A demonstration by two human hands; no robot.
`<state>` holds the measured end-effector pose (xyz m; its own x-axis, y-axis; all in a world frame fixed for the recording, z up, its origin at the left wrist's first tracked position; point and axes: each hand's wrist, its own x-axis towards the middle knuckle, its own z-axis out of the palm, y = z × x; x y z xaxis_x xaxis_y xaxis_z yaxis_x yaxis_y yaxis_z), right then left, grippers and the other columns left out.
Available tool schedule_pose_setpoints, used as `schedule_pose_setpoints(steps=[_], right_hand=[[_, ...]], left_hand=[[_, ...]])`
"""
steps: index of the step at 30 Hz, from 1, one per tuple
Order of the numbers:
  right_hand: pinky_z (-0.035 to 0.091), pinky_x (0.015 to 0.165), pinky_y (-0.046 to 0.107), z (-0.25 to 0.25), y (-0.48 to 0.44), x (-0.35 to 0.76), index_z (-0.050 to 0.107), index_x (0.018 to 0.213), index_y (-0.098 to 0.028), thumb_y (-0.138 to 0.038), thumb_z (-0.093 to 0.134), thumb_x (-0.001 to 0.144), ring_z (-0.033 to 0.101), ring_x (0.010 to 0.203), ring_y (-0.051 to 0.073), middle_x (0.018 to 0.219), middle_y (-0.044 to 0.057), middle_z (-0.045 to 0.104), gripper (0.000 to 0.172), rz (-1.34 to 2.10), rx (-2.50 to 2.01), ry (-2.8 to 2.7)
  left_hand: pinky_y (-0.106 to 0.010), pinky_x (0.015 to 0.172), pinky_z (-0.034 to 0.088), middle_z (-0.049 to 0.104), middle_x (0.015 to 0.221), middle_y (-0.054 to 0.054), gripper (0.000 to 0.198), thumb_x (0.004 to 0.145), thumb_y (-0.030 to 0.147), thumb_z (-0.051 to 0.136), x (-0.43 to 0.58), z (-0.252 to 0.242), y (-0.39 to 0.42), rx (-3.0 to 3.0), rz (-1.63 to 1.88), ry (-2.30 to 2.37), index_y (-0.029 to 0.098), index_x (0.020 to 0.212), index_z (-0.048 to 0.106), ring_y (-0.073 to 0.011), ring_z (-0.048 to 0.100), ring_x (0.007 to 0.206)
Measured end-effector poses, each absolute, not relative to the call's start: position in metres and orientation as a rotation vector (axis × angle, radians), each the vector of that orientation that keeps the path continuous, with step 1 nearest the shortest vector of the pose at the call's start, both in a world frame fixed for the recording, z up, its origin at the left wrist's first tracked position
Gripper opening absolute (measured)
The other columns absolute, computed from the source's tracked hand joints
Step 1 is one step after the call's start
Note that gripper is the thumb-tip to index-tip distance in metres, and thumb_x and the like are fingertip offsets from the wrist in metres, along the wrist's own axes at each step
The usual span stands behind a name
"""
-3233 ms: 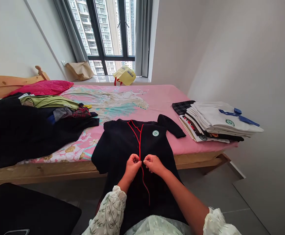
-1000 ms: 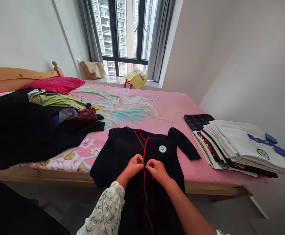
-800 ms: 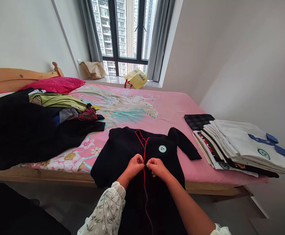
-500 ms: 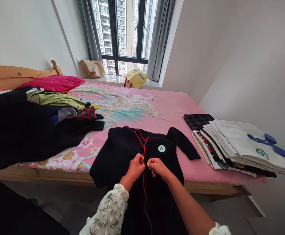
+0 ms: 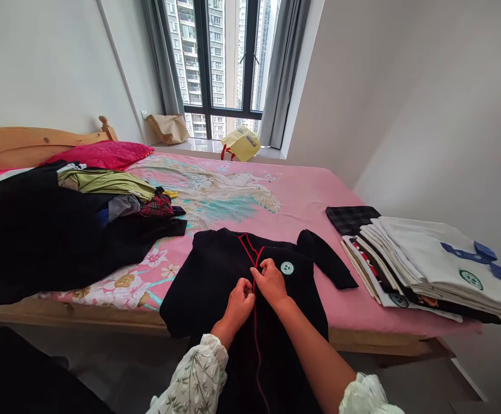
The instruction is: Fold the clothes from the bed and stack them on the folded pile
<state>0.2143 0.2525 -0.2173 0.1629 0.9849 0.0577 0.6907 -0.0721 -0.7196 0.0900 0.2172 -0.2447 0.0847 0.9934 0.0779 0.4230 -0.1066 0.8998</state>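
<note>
A black cardigan with red trim and a round green-and-white badge lies front side up on the bed's near edge, its lower part hanging over. My left hand pinches the red-edged front opening at chest height. Just above it and to the right, my right hand is closed on the same front edge, below the V of the neckline. Fingers hide the exact spot they grip; any button there is too small to make out. One sleeve stretches out to the right.
A neat stack of folded shirts stands on the bed's right end, beside folded dark checked cloth. Loose clothes are heaped at left, near a magenta pillow. A yellow bag and brown paper bag sit by the window.
My right hand has moved up the cardigan's front edge, towards the neckline, and taken hold there. My left hand has shifted slightly lower. The camera view has tilted a little.
</note>
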Motion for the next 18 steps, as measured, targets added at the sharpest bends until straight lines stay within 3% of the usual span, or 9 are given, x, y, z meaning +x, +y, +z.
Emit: schedule_pose_setpoints(steps=[3, 7, 12, 18], right_hand=[[0.041, 0.069, 0.031, -0.219, 0.270, 0.210, 0.051, 0.098, -0.017, -0.051, 0.061, 0.069, 0.061, 0.082, 0.024, 0.088, 0.009, 0.064, 0.045, 0.641, -2.011, -1.605], [0.039, 0.067, 0.031, -0.233, 0.274, 0.213, 0.058, 0.084, -0.018, -0.034, 0.054, 0.075, 0.061, 0.080, 0.024, 0.082, 0.009, 0.065, 0.018, 0.679, -2.016, -1.589], [0.039, 0.062, 0.024, -0.244, 0.263, 0.226, 0.063, 0.082, -0.020, -0.030, 0.045, 0.079, 0.059, 0.070, 0.016, 0.074, 0.003, 0.065, 0.020, 0.719, -1.893, -1.532], [0.043, 0.059, 0.023, -0.243, 0.265, 0.229, 0.065, 0.081, -0.018, -0.036, 0.047, 0.079, 0.057, 0.066, 0.015, 0.070, 0.002, 0.064, 0.026, 0.772, -1.734, -1.515]], left_hand=[[-0.025, 0.061, 0.036, 0.047, 0.063, 0.005, 0.008, 0.075, 0.014, 0.041, 0.089, -0.243, 0.214, 1.634, 1.002, 1.465, 0.022, 0.074, 0.044, -0.0121, 0.045, 0.061], [-0.027, 0.066, 0.040, 0.053, 0.071, 0.002, 0.007, 0.081, 0.020, 0.044, 0.091, -0.234, 0.228, 1.651, 1.026, 1.528, 0.022, 0.086, 0.048, -0.0141, 0.051, 0.065], [-0.030, 0.080, 0.039, 0.059, 0.085, -0.003, 0.023, 0.070, 0.007, 0.054, 0.097, -0.223, 0.272, 1.744, 0.994, 1.539, 0.022, 0.089, 0.055, -0.0180, 0.055, 0.085], [-0.026, 0.071, 0.041, 0.059, 0.074, 0.001, 0.023, 0.063, 0.003, 0.056, 0.090, -0.238, 0.292, 1.727, 0.941, 1.509, 0.020, 0.078, 0.055, -0.0135, 0.054, 0.071]])
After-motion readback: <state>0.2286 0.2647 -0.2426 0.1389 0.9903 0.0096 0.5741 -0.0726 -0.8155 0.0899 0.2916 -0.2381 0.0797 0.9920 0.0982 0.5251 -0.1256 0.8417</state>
